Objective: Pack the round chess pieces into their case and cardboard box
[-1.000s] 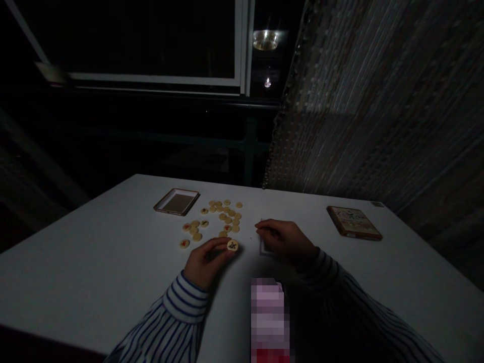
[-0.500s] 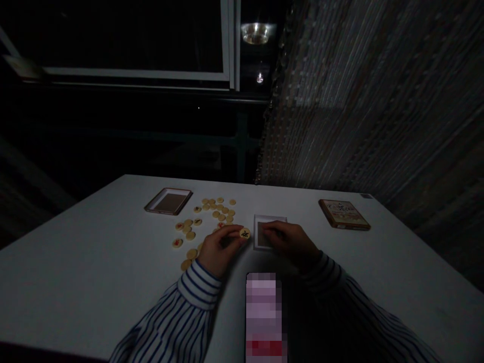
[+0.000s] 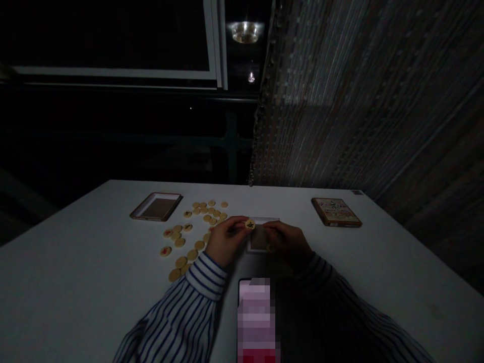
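Between the thumb and fingers of my left hand [image 3: 225,244] is a round xiangqi piece [image 3: 250,225] with a black character facing me. It is held up at the left side of a small shallow box [image 3: 257,240] with pale walls and a brown floor. My right hand [image 3: 291,244] is closed over the box's right part, fingertips bent down together; what they hold, if anything, is hidden. A pale round shape shows dimly under those fingers. Many loose xiangqi pieces [image 3: 192,254] lie left of and beyond my left hand, mostly blank side up, a few showing red or black characters.
An open shallow tray [image 3: 162,206] rests at the back left of the white table [image 3: 91,262]. A closed box with a printed lid [image 3: 336,210] lies at the back right. A phone with a blurred screen [image 3: 257,317] is at the front middle. A bead curtain [image 3: 325,101] hangs behind.
My left hand has carried the piece rightward to the small box's edge, nearer my right hand. My right hand stays over the box. The whole view has shifted slightly.
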Motion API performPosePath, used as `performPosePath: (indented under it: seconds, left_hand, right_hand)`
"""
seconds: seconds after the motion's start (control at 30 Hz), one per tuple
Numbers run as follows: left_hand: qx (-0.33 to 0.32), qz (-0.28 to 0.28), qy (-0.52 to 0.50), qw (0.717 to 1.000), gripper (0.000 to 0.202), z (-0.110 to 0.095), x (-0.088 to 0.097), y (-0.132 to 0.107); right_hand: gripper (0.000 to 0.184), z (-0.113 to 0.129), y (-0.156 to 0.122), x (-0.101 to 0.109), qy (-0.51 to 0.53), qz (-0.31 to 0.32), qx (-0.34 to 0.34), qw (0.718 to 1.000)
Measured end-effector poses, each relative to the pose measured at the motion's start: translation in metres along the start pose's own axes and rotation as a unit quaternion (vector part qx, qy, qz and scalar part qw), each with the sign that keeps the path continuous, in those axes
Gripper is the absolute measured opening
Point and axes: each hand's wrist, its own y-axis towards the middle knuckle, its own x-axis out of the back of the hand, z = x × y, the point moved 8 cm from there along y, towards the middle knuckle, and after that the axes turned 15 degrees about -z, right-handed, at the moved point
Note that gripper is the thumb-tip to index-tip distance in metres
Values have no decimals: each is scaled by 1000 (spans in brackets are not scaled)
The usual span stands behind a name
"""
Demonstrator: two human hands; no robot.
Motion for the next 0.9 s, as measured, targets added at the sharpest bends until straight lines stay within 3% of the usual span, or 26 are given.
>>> performPosePath:
  seconds: [0.17, 0.37, 0.9]
  left_hand:
    - [5, -4, -20, 1000, 26, 7, -7, 6]
    - [36, 7, -26, 999, 28, 30, -18, -6]
    - [30, 29, -24, 999, 24, 43, -23, -17]
  right_hand:
    - [19, -8, 0, 1, -10, -10, -14, 1000]
    - [18, -7, 0, 2, -15, -3, -10, 1000]
    - [20, -11, -9, -14, 95, 63, -24, 993]
